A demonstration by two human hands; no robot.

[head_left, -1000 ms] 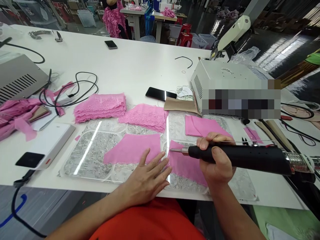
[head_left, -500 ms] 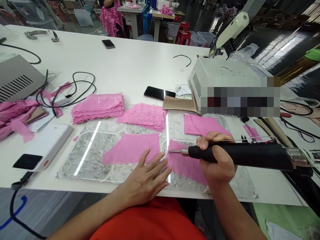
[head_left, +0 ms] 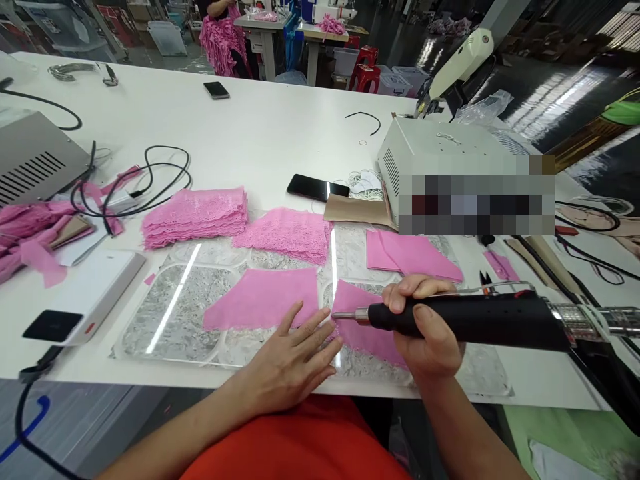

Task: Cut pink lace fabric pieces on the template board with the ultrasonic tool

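My right hand (head_left: 425, 320) is wrapped round a thick black handheld tool (head_left: 490, 321) with a slim metal tip pointing left. That tip lies at the left edge of a pink fabric piece (head_left: 360, 337), partly covered by my hand. My left hand (head_left: 295, 357) rests flat with fingers spread, its fingertips near the tip and the gap between two pieces. A second pink fabric piece (head_left: 265, 297) lies just beyond my left fingers. Both pieces are on a grey marbled sheet (head_left: 170, 313) under a clear glossy cover.
Behind stand stacks of pink lace fabric (head_left: 195, 217), more lace pieces (head_left: 287, 233) and folded plain pink fabric (head_left: 413, 253). A grey box machine (head_left: 450, 147) sits at the right. A phone (head_left: 317, 187), a white power bank (head_left: 100, 293) and black cables (head_left: 155, 200) lie around.
The tool's tip has moved slightly down and left along the pink piece's edge, with my right hand shifting left too. My left hand has stayed nearly still.
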